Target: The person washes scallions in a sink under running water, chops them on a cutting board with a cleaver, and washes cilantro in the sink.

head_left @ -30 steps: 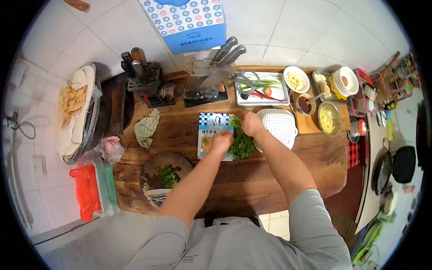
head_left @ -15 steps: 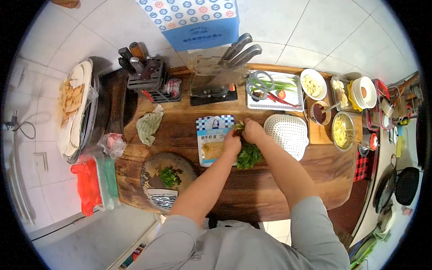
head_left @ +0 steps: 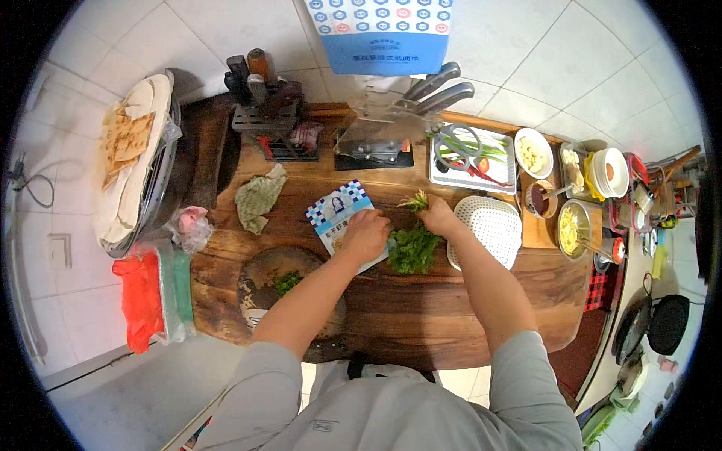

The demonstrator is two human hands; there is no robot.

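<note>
My right hand [head_left: 436, 215] is closed round the stems of a bunch of leafy green herbs [head_left: 415, 249], which looks like coriander. Its leaves hang toward me over the wooden worktop, between the packet and a white perforated basket [head_left: 492, 225]. On the right side of a blue-and-white food packet [head_left: 325, 212] lies my left hand [head_left: 366, 236], fingers bent over it and partly hidden. The packet sits tilted on the wood. Left of it, chopped greens [head_left: 286, 283] rest on a round chopping board [head_left: 259, 274], where a patterned cleaver blade [head_left: 256, 317] is partly covered by my forearm.
A knife block [head_left: 376, 143] stands at the back beside a white tray [head_left: 470, 179] with scallions and scissors. Several bowls, one with shredded yellow food [head_left: 569, 227], are on the right. A green cloth [head_left: 260, 197] lies left. Flatbread [head_left: 129, 143] sits further left.
The packet has shifted left and turned at an angle under my left hand. My hands have separated; the herbs now stay in my right hand alone. The view has shifted slightly.
</note>
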